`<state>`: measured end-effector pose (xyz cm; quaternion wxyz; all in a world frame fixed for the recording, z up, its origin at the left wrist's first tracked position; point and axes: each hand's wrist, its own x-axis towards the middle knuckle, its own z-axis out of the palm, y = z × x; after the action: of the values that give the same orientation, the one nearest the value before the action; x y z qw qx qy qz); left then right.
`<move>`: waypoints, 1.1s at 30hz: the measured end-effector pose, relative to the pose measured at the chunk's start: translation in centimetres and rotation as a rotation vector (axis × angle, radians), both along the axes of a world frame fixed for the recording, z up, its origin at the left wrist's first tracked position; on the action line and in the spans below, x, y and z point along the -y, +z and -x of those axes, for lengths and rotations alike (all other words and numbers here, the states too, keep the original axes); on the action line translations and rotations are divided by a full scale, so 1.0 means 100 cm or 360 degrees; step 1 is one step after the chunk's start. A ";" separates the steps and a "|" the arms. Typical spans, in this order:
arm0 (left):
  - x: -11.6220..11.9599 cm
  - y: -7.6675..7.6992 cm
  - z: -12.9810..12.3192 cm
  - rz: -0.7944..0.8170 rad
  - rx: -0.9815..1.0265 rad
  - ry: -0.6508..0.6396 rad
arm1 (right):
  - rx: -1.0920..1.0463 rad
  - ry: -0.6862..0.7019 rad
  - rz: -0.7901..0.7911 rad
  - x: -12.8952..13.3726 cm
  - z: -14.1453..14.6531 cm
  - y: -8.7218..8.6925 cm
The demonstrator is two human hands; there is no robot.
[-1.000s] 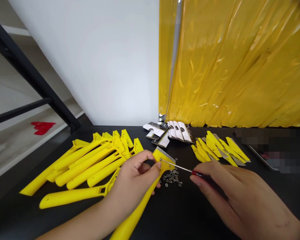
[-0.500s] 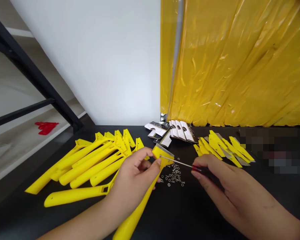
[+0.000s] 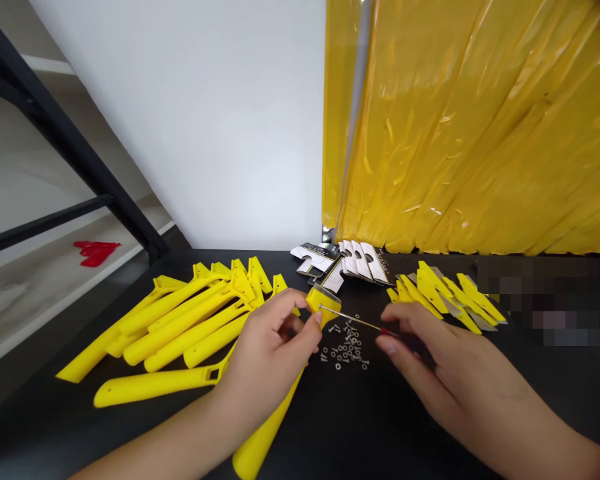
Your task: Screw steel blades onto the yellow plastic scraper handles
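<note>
The left hand (image 3: 269,353) clutches a yellow scraper (image 3: 266,427), handle slanting toward the person, head pointing away.

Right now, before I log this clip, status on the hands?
Left hand grips yellow scraper. Right hand holds red-handled screwdriver, tip at scraper head. Loose screws and washers alongside.

Gripping a yellow plastic scraper (image 3: 265,437) in the left hand (image 3: 267,360), pinching a red-handled screwdriver (image 3: 353,319) in the right hand (image 3: 440,377), its tip against the scraper's head, above loose screws and washers (image 3: 345,350) on a black table (image 3: 380,427), beside more yellow scrapers (image 3: 180,327).
</note>
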<state>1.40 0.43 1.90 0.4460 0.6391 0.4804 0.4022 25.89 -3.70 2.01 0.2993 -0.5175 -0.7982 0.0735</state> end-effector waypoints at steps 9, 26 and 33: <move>0.001 -0.002 0.001 -0.0046 -0.0057 0.0025 | 0.0205 -0.0057 -0.0238 -0.006 -0.001 -0.001; 0.000 -0.012 0.001 -0.0108 -0.0090 0.0026 | -0.0051 0.0090 0.0102 -0.003 -0.001 -0.003; 0.001 -0.006 -0.002 -0.0128 -0.0119 0.0006 | -0.0111 0.0095 0.0296 -0.004 0.003 0.000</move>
<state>1.56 0.36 1.32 0.4009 0.6702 0.4814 0.3979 25.63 -3.26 1.98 0.2753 -0.5162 -0.7921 0.1742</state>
